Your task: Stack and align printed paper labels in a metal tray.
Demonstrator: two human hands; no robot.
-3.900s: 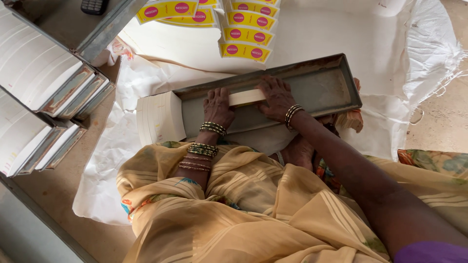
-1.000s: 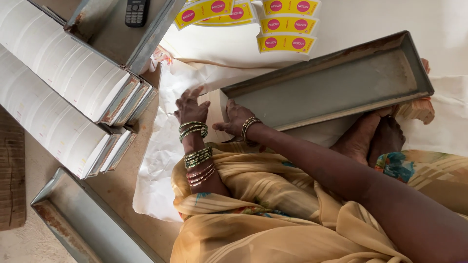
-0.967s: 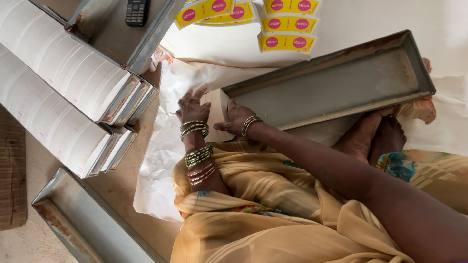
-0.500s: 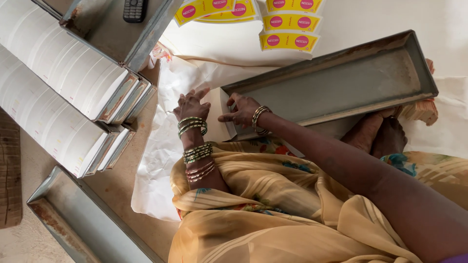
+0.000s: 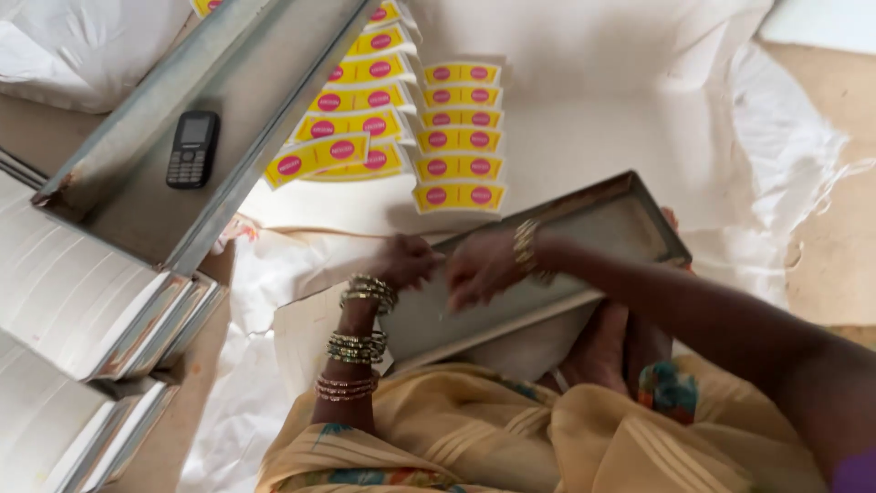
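Both hands sit at the near left end of a grey metal tray (image 5: 584,237) resting on the lap. Left hand (image 5: 406,262) at its corner, right hand (image 5: 484,269) inside it; motion blur, so either grip cannot be told. Yellow labels (image 5: 456,137) lie beyond on white sheeting (image 5: 639,100); a phone (image 5: 192,149) lies in another tray (image 5: 137,210).

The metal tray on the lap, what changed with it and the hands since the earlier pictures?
Earlier a white strip lay in the metal tray under both hands; now none shows there. The hands slid to the tray's left end, where the left hand and right hand meet, blurred. The view has swung, so the mobile phone and yellow labels show fully. The tray stays on the lap.
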